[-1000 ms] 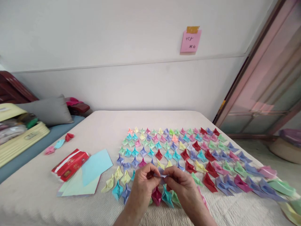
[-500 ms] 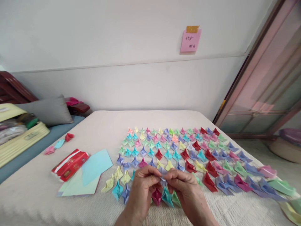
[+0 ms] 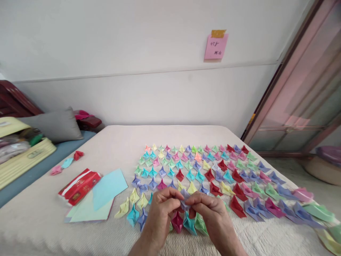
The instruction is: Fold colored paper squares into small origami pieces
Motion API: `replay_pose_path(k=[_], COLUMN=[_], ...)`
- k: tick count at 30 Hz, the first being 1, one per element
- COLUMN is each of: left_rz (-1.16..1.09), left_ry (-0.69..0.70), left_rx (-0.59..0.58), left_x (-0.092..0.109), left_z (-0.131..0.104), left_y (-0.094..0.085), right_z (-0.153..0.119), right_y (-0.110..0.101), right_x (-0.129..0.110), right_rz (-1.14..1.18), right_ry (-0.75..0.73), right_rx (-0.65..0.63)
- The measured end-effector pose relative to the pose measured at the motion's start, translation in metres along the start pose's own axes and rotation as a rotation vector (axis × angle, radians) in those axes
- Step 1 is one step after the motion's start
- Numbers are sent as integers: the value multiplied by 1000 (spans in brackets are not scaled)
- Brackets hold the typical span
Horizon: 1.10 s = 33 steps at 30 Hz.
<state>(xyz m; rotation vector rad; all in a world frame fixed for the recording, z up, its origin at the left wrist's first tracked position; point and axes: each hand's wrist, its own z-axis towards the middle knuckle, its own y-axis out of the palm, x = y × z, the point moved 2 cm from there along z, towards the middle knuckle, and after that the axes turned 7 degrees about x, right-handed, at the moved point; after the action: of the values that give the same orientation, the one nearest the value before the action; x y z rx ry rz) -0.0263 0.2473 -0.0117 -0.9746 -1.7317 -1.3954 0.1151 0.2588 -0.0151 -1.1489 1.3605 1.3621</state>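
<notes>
A small pale purple folded paper is pinched between my two hands, near the front of the table. My left hand grips its left side between thumb and bent fingers. On the right side, my right hand holds it in a similar pinch. The fingertips nearly meet and hide part of the paper. Below and around the hands lie rows of small folded paper boats, among them a magenta one, a cyan one and a green one.
Left of the boats are a red packet and flat coloured sheets. Three small folded pieces lie farther left. Beyond the cloth-covered table is a wall with a pink note. A grey pillow is at the left.
Both hands have shifted only slightly around the pale purple paper, and a little more of it shows above the fingertips. Nothing else has moved.
</notes>
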Motion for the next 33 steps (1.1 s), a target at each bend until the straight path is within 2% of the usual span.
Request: replay_pose_path(k=[5,9,11,13,16,19,23,28,33], left_rz=[103,134,171,217,277,279,283,276,271], left_ry=[63,96,126,158,206,182,87,94,93], left_rx=[67,89,71,27,-1,17,-34,33,46], left_x=[1,4,6,8,10,10,7,5,4], left_z=[2,2,0,-2,-5,-5,-3,-2,-2], left_y=[-1,-3,-3,-2,0,2,3,0,0], right_z=[-3,-5,-4,-3,0,0,-1,-2,-2], right_y=[2,6,8,9,9,7,6,10,11], right_x=[-4,-7,-7,-6,-2,-1,-3,-2,-1], right_rz=[-107,40,64,-18,-152,-174,-163,-212,-228], right_ry=[-31,22,41,49,21,-19,-42,-78,-57], right_rx=[-17,-36,-67,-98,-78,-43,-15,-15,9])
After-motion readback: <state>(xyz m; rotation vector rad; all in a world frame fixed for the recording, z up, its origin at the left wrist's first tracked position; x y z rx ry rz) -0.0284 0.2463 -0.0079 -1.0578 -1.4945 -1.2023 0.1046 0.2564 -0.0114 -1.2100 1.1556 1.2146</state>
